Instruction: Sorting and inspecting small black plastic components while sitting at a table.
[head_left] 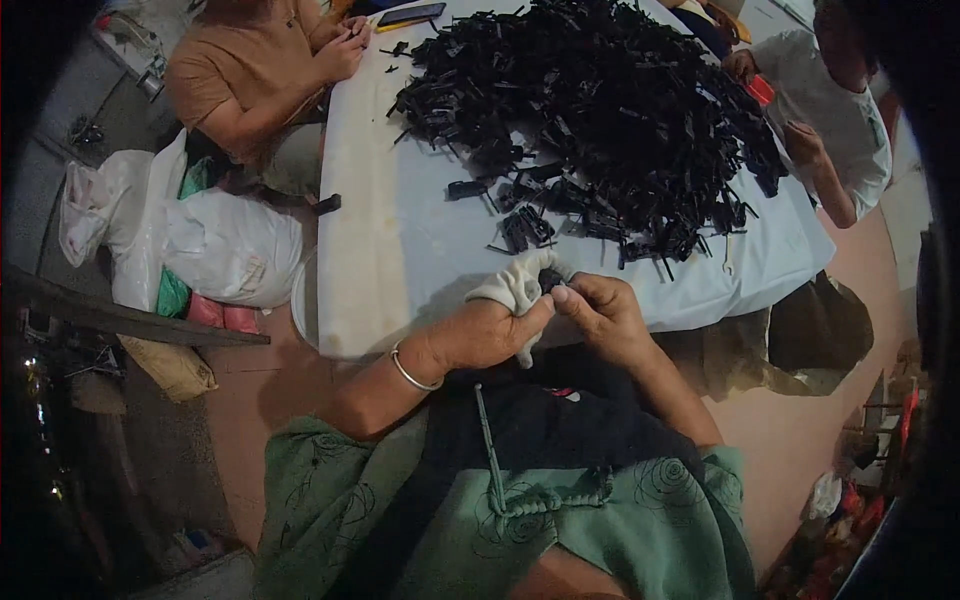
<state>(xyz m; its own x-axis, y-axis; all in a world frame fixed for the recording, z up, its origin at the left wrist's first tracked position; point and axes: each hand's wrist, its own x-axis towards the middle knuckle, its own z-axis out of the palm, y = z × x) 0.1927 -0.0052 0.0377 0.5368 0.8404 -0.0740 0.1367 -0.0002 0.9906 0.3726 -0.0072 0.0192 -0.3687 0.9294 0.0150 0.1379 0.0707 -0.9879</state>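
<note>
The small dark piece is held in the air over the near edge of the counter, close to the person's body, between both hands. The left hand wears a white glove over part of it, the thumb bare; its fingers are curled in around the piece with little gap and appear to serve as the clamp, the cloth probably sparing the skin from hard edges. The right hand is bare. Its thumb and bent forefinger are nearly together, pinching the piece from the opposite side, presumably because bare skin gives finer feel. The exact contact is partly hidden by the knuckles, and the form of the piece cannot be told.

The heap of black parts covers the far and middle counter, apart from the hands, apparently so that stock is reachable from several sides. A small cluster of black parts lies just beyond the gloved hand, conveniently near for picking up. A co-worker at the left and a co-worker at the right sit along the sides, the latter with a red object at one hand.
</note>
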